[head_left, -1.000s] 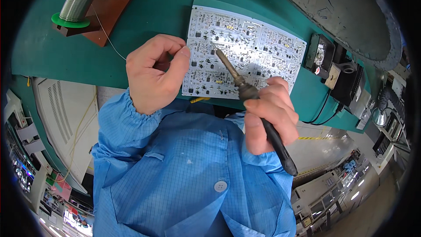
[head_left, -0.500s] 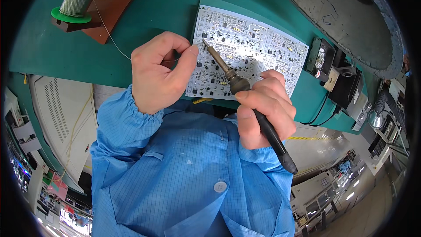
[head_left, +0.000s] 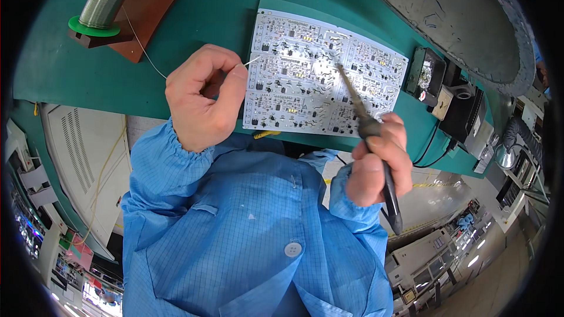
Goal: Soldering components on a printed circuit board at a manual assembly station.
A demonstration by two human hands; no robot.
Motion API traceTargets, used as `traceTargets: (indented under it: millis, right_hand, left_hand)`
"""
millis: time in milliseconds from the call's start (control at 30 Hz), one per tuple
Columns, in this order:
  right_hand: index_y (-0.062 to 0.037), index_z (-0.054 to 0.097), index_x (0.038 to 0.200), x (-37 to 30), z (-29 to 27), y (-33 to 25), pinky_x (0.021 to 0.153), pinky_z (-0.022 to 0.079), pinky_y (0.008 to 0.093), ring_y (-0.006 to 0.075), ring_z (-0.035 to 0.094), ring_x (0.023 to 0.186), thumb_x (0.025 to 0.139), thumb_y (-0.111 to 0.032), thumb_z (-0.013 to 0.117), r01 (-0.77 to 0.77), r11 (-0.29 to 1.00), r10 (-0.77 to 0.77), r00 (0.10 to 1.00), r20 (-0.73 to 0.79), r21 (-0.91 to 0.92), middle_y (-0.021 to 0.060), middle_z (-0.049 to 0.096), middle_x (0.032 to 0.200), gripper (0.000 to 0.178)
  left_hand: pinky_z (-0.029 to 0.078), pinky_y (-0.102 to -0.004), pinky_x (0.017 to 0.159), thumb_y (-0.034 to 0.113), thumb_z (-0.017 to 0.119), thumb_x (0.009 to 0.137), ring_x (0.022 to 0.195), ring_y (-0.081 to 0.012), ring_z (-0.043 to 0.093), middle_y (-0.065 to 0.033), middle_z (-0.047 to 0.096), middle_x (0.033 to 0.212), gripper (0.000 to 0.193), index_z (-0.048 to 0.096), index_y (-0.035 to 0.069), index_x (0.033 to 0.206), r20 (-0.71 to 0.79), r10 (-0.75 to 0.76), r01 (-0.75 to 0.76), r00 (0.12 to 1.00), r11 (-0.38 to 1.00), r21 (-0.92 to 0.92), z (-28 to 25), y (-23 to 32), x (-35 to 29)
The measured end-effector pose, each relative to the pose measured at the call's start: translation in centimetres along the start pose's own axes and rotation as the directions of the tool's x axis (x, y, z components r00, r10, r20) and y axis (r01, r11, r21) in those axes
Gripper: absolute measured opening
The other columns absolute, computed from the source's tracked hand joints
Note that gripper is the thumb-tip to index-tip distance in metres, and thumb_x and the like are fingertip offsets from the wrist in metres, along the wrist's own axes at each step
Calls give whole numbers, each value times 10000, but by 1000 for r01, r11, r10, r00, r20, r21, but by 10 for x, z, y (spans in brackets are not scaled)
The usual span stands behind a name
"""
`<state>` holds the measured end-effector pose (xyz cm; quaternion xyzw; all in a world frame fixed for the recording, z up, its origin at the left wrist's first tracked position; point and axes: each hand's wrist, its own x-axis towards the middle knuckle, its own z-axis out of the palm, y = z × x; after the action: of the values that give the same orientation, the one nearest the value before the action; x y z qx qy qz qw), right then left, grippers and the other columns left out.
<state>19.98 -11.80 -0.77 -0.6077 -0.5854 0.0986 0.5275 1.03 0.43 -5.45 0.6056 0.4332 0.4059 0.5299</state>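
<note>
A white circuit board panel [head_left: 294, 105] full of small parts lies on the green table mat. At its left edge my left hand [head_left: 205, 97] pinches a thin solder wire [head_left: 251, 60], whose short end sticks out past the fingertips over the board. The wire runs back to a spool of solder [head_left: 108, 0] with green flanges. My right hand [head_left: 382, 164] grips the dark handle of a soldering iron [head_left: 358, 103]. Its tip hangs over the board's right-middle part, apart from the wire; whether it touches the board I cannot tell.
Right of the board stands a small black box [head_left: 426, 76] with shiny bits in it, beside a soldering iron stand [head_left: 464, 108] with black cables. A large round grey-rimmed lamp or magnifier [head_left: 446, 17] overhangs the back right. The spool sits on a brown base [head_left: 155, 6].
My right hand has drawn the iron's tip to the right, away from the board's left edge. My left hand has shifted slightly left with the wire, and more wire end shows.
</note>
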Motion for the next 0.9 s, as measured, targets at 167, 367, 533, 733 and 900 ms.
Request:
traceTargets:
  millis: [167,367,533,733,900]
  right_hand:
    - [23,477,1170,-45,-34,30,864,400,450,286,563,841,897,-251,443,-51,992,8,937,-348,-114,206,581,964,388]
    - [56,462,1218,-56,-46,50,940,391,427,306,576,1014,927,-212,422,-355,904,210,854,-475,-238,263,574,1103,398]
    - [82,474,1201,-57,-49,54,961,390,397,295,576,1033,929,-168,434,-443,870,313,835,-452,-217,257,591,1081,371]
    - [77,466,1203,-54,-48,53,946,409,410,310,581,1029,923,-159,444,-407,899,287,827,-484,-162,253,574,1113,367]
    - [74,453,1206,-52,-34,54,928,430,442,336,584,1017,915,-168,463,-312,944,227,852,-471,-110,259,557,1120,379]
  left_hand:
    - [371,-159,484,-29,599,816,580,-19,501,-13,581,750,39,581,-20,784,-55,-10,8,998,1000,-21,6,6,0]
    - [386,-159,493,-1,615,840,590,-19,513,-11,581,759,49,588,-26,808,-61,29,-31,998,999,-35,8,5,1]
    - [377,-155,493,8,636,833,577,-9,502,1,576,713,57,592,-20,810,-45,54,-53,998,999,12,8,2,-1]
    - [362,-146,490,14,657,823,563,6,486,7,583,651,75,594,-16,796,-89,63,-57,994,996,72,13,1,-4]
    - [362,-142,491,20,664,822,558,10,480,-4,598,643,85,599,-25,793,-117,69,-57,991,992,109,13,1,-7]
